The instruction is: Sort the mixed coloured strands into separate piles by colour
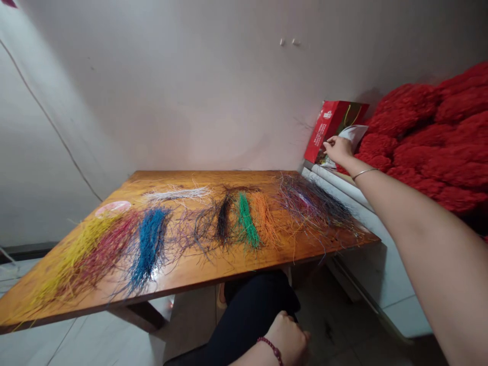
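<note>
— Strands (150, 244) sorted by colour on bench (198, 274), left of red box (331, 129); mixed tangle (312, 203) left unsorted.
— Right hand (337, 148)?
— Fingers curled on box edge. Left hand (290, 338) fisted, empty.

Head view, down over table (229, 264)

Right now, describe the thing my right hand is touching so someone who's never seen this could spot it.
Past the right end of the wooden table, a white ledge runs along the wall. The red box leans there under the right hand. It is flat and printed, unlike the fluffy red yarn heap beside it.
</note>
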A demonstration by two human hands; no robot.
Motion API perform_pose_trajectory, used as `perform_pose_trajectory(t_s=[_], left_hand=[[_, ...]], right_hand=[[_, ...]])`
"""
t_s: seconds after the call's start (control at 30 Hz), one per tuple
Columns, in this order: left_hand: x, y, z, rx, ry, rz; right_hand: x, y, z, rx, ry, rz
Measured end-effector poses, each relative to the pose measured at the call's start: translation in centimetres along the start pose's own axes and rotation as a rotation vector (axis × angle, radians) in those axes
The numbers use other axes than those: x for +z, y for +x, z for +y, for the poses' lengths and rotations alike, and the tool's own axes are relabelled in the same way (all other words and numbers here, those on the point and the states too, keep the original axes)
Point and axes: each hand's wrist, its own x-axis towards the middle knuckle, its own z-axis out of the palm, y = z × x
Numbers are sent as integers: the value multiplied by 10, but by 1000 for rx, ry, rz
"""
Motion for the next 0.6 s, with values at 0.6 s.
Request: perform_pose_trajectory(t_s=[0.6], left_hand=[[0, 2, 0, 6, 50, -7]], right_hand=[[-60, -24, -135, -447, 593, 156]])
